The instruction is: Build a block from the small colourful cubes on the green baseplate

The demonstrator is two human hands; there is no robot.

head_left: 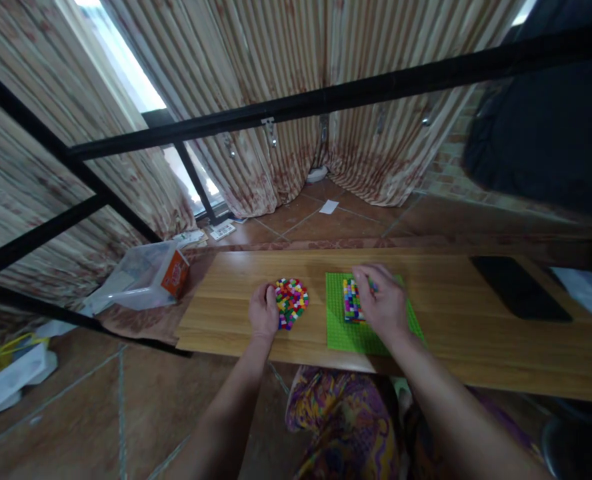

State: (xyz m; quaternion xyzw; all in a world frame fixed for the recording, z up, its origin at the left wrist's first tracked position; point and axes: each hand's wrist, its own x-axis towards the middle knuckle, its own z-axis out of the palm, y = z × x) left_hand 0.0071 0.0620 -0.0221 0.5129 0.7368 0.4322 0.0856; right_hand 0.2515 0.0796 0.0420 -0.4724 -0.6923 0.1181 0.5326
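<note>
A pile of small coloured bricks (293, 301) lies on the wooden table (451, 313). My left hand (264, 311) rests at the pile's left edge, fingers curled and touching the bricks. To the right lies a green baseplate (341, 327) with a block of coloured bricks (351, 301) built on it. My right hand (382, 298) hovers over the plate beside that block, fingers bent, with a small blue piece showing at the fingertips.
A black flat object (519, 287) lies on the table at the right. A clear plastic box (139, 277) with an orange carton sits off the table's left end. Black metal bars (326, 100) cross above. Curtains hang behind; tiled floor lies below.
</note>
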